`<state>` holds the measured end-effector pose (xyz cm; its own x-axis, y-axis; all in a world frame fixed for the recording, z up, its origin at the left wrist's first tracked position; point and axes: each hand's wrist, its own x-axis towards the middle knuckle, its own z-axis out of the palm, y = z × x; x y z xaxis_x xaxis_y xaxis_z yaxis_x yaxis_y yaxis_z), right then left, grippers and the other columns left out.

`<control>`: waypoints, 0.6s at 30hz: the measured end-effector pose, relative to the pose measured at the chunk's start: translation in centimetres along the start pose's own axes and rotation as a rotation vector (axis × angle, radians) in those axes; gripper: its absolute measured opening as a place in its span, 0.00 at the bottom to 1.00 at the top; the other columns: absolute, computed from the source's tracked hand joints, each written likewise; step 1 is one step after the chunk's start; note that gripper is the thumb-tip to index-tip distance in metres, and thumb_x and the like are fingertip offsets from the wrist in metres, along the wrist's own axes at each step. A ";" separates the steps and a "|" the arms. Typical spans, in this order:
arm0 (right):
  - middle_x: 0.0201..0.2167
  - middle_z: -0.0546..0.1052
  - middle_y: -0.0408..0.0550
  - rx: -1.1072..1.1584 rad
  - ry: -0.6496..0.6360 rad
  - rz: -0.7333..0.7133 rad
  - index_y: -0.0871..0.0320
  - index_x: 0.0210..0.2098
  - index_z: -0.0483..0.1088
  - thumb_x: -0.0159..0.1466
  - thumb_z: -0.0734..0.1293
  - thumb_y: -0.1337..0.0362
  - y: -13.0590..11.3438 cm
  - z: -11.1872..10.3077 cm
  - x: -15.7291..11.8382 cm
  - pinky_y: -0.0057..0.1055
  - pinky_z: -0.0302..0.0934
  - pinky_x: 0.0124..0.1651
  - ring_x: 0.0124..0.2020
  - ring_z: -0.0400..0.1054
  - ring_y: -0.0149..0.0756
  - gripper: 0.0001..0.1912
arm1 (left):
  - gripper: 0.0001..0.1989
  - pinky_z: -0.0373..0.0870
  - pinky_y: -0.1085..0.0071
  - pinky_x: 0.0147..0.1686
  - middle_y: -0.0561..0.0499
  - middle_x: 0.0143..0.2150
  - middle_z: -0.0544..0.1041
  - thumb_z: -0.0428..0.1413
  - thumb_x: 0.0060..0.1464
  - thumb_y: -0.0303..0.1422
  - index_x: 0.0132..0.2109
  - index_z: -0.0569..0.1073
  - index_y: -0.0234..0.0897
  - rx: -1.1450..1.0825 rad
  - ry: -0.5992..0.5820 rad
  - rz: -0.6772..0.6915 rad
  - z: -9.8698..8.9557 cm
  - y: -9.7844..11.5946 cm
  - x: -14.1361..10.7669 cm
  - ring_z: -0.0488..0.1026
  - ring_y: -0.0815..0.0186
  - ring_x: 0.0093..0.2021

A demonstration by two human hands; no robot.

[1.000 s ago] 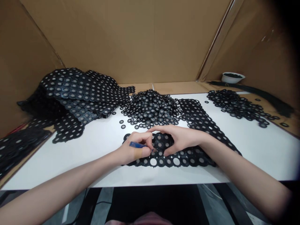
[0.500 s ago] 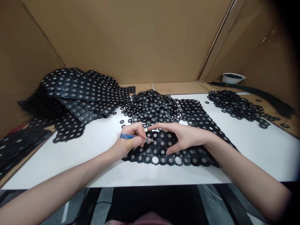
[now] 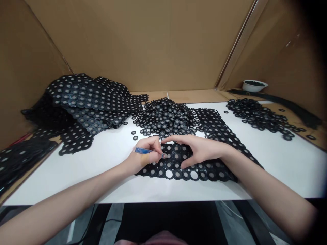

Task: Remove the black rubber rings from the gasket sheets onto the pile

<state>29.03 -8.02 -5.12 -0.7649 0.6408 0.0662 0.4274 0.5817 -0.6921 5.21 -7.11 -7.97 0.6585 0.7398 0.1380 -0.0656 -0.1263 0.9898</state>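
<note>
Soft, fairly bright light, faint sheen on the smooth white tabletop nearer than the left hand, wide-angle stretching, dark blur beyond the right hand at the frame's edge.

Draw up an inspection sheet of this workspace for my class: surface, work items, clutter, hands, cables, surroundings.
Surface: white tabletop, lower edge visible.
Work items: black sheet of joined discs lying flat; blue pen-like tool, its tip at the sheet.
Clutter: central heap of loose rings, with strays; right-hand ring heap; folded dotted sheets at left.
Hands: left hand grips the tool; right hand spread over the sheet.
Cables: dark cable and pale cable, below table level.
Surroundings: cardboard walls; white bowl, far right.
</note>
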 end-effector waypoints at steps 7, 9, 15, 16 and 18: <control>0.59 0.66 0.46 0.027 0.000 0.014 0.51 0.64 0.55 0.52 0.74 0.61 0.0 0.1 0.0 0.36 0.57 0.58 0.56 0.63 0.42 0.43 | 0.07 0.64 0.78 0.28 0.53 0.25 0.69 0.57 0.45 0.29 0.28 0.65 0.29 0.031 -0.045 -0.033 -0.1 -0.2 -0.1 0.66 0.75 0.25; 0.60 0.66 0.47 0.037 0.010 0.028 0.51 0.64 0.55 0.52 0.74 0.59 0.0 0.3 0.0 0.37 0.56 0.58 0.56 0.63 0.43 0.44 | 0.08 0.63 0.78 0.29 0.53 0.26 0.69 0.57 0.46 0.30 0.29 0.65 0.29 0.034 -0.078 -0.032 0.0 -0.3 -0.2 0.66 0.74 0.26; 0.62 0.63 0.48 0.054 0.018 0.029 0.52 0.65 0.54 0.53 0.74 0.58 0.3 0.8 0.3 0.37 0.56 0.59 0.59 0.60 0.43 0.44 | 0.08 0.63 0.77 0.30 0.52 0.26 0.68 0.57 0.45 0.30 0.28 0.65 0.29 0.094 -0.138 -0.083 0.8 0.0 -0.3 0.64 0.74 0.27; 0.62 0.62 0.48 0.058 0.020 0.024 0.52 0.65 0.54 0.53 0.74 0.59 0.3 0.8 0.3 0.37 0.55 0.60 0.60 0.59 0.42 0.44 | 0.08 0.63 0.77 0.30 0.52 0.26 0.68 0.56 0.45 0.30 0.28 0.65 0.29 0.108 -0.141 -0.089 0.8 0.1 -0.3 0.63 0.74 0.27; 0.62 0.63 0.48 0.064 0.025 0.015 0.52 0.64 0.54 0.52 0.74 0.59 0.3 0.8 0.3 0.37 0.55 0.60 0.60 0.59 0.43 0.44 | 0.07 0.62 0.77 0.29 0.52 0.25 0.67 0.56 0.45 0.30 0.27 0.65 0.29 0.139 -0.146 -0.096 0.9 0.2 -0.3 0.62 0.74 0.26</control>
<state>28.59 -8.03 -5.88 -0.7462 0.6618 0.0727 0.4063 0.5392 -0.7376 5.68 -7.92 -7.80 0.7592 0.6504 0.0266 0.1003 -0.1573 0.9824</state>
